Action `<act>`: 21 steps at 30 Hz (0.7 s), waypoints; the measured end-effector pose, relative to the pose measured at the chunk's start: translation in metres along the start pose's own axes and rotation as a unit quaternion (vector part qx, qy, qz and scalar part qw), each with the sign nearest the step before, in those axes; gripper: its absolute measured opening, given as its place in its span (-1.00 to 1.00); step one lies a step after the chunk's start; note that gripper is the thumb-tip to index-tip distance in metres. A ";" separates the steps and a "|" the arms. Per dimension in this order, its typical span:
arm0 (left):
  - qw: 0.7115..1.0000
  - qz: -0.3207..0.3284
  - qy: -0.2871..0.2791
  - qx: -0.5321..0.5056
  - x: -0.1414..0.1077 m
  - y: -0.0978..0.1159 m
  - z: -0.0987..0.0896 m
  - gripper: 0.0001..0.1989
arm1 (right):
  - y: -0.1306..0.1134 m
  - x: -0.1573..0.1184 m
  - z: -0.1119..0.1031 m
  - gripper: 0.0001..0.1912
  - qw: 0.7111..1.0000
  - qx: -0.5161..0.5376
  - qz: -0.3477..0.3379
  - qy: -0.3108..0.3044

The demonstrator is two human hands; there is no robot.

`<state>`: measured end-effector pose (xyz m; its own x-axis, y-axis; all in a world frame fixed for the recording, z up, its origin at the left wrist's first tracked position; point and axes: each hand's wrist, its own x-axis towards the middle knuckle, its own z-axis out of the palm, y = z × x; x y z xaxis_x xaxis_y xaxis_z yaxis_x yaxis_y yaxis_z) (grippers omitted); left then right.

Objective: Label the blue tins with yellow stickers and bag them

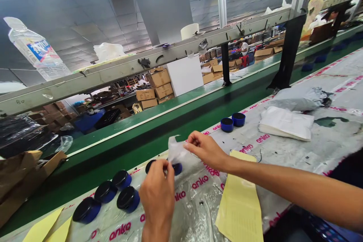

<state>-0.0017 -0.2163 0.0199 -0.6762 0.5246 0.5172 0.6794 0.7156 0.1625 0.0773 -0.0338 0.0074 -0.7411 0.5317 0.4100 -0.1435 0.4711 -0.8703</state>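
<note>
A thin, translucent white plastic bag [178, 150] hangs between my hands above the covered bench. My right hand [208, 150] is closed, pinching the bag's upper right edge between thumb and fingertips. Lower down, my left hand [157, 191] is also closed, its thumb and forefinger at the bag's lower left corner. Behind the bag sits a round blue container [177, 168], partly hidden. Just past my left hand another dark-lidded container [149, 165] shows only in part. Several more blue containers with black lids [128, 199] stand to the left of it.
Two blue containers [238, 119] stand beyond my right hand. A stack of white bags [286, 123] lies at the right, yellow paper sheets [241, 200] under my right forearm. A green conveyor belt [159, 128] runs behind the bench, below a metal rail [113, 72] bearing a plastic bottle [39, 51].
</note>
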 end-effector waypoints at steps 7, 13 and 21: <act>0.987 0.054 -0.059 0.136 0.047 -0.014 0.017 -0.74 | 0.035 0.057 0.033 -0.91 0.959 -0.238 -0.115 -0.099; 0.974 0.088 -0.125 0.170 0.034 -0.014 0.018 -0.77 | 0.060 0.045 0.042 -0.90 0.944 -0.262 -0.133 -0.152; 0.969 0.103 -0.178 0.137 0.034 -0.020 0.010 -0.80 | 0.054 0.036 0.020 -0.87 0.921 -0.271 -0.194 -0.200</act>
<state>-0.0411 -0.2078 0.0257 -0.6227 0.7606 0.1837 0.7423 0.6485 -0.1689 0.0299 -0.0027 -0.0306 -0.9008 -0.0023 0.4342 -0.1807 0.9112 -0.3702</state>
